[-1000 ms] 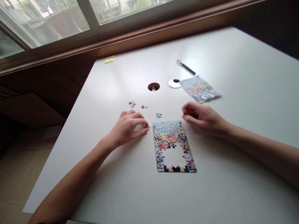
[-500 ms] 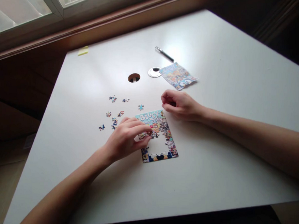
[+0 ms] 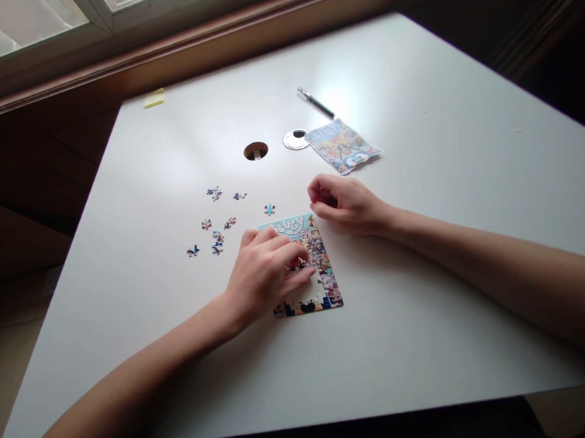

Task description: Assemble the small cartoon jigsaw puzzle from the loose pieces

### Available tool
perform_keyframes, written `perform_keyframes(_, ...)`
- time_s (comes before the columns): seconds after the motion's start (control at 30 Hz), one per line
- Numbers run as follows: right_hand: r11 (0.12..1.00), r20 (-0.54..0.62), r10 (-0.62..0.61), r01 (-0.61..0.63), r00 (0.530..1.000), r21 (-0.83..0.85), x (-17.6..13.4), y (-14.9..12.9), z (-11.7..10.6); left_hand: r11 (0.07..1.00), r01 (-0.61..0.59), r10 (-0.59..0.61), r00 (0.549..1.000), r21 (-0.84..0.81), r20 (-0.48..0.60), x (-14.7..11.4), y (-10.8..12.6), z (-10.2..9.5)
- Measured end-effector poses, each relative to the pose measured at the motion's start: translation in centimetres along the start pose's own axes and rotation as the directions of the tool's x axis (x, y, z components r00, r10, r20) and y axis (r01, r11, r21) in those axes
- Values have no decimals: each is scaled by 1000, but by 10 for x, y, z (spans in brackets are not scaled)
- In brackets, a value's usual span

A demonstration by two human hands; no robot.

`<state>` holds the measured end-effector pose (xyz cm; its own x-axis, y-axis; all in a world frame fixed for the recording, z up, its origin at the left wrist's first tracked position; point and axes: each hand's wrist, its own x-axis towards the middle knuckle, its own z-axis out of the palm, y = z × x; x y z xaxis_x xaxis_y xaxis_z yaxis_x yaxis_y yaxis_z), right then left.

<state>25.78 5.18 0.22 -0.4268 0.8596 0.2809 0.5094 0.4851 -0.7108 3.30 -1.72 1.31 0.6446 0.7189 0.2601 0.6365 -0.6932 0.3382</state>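
A small jigsaw puzzle (image 3: 333, 289) lies in its frame on the table, with a bare gap in its lower middle. My left hand (image 3: 270, 267) is over its left and middle parts, thumb and forefinger bent around a small puzzle piece (image 3: 301, 264) that they partly hide. The hand also covers much of the gap. Just past the puzzle's upper right corner, my right hand (image 3: 346, 202) rests on the table, fingers loosely curled and nothing seen in them. Several loose puzzle pieces (image 3: 217, 237) are scattered to the left; a blue one (image 3: 270, 209) sits above the puzzle's top edge.
Beyond my right hand lies a printed picture packet (image 3: 343, 147), partly over a round silver cover (image 3: 294, 139). A pen (image 3: 316, 102) is behind it. The white table (image 3: 431, 343) has a round hole (image 3: 256, 151) and a yellow sticky note (image 3: 154, 98) at the far edge.
My left hand has shifted right across the puzzle, hiding more of its gap and title. My right hand stays in place. The whole view has moved slightly.
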Motion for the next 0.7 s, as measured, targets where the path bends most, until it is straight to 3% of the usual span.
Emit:
perform_keyframes(0.43,1000,33,-24,24,999,-10,0,0,-1,1000,-19,19,1000,-10,10,-2,-4,-1)
perform_keyframes(0.53,993,100,-119,121,988,-7,0,-1,-3,999,-42,42,999,-5,-18,-5,-7,-3)
perform_keyframes(0.7,944,220,-296,320,929,-79,0,0,-3,994,-106,106,993,7,-56,-10,-8,-2)
